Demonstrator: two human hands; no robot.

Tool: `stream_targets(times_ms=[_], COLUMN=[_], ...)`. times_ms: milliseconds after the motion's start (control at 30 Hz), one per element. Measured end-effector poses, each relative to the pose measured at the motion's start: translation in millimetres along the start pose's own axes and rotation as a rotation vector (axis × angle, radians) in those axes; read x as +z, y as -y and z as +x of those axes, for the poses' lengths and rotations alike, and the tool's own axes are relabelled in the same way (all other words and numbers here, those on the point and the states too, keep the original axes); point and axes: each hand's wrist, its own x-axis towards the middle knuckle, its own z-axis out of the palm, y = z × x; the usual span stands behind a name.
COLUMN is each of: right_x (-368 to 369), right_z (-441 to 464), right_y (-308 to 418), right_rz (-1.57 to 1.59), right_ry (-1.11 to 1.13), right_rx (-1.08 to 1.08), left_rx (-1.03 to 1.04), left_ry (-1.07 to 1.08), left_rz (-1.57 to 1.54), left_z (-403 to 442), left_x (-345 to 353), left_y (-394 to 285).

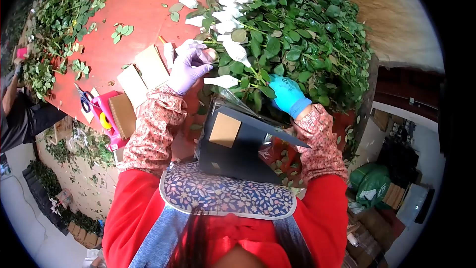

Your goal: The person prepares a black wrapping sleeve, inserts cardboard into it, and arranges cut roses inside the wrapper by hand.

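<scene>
White-sleeved flower buds point(235, 51) on leafy green stems point(297, 25) lie in a large pile on the red table point(144, 0). My left hand point(187, 68), in a thin purple glove, is at the left edge of the pile, its fingers bent together beside a pale bud; what they hold is hard to make out. In a blue glove, my right hand point(288, 95) is closed round a leafy stem at the pile's near edge. Between my forearms, close to my body, sits a dark folded sheet point(235, 144) with a tan cardboard piece point(225, 130) on it.
Cardboard pieces point(133, 85), scissors point(84, 97) and a pink tape dispenser point(110, 119) lie left of my left arm. More leafy stems point(64, 15) cover the table's far left. Another person's arm point(11, 92) shows at the left edge. Green bags point(372, 183) are on the lower right.
</scene>
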Motion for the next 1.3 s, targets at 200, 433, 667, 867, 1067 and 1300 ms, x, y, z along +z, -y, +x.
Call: stream_targets(times_ms=[200,433,667,867,1067,1300], right_x=[18,-17,-21,-31,-5,-74], right_z=[-16,-27,-57,-72,-95,-129], right_y=[-7,11,-2,-5,-50,-41], right_rz=[-0.071,0.060,-0.036,-0.001,0.595,0.218], right_ry=[0.015,-0.126,-0.239,-0.283,-0.211,-0.299], right_rx=[0.019,0.041,0.004,0.010,0.429,0.366], left_rx=[-0.075,-0.092,0.047,-0.115,-0.039,0.096], left_ry=[-0.035,-0.208,-0.223,0.445,0.547,0.251], left_rz=[-0.441,-0.492,0.313,-0.313,-0.584,-0.276], left_z=[-23,-26,-22,-11,0,4], left_x=[7,-10,-39,-6,25,12], left_y=[-50,-71,-75,-113,-122,-162])
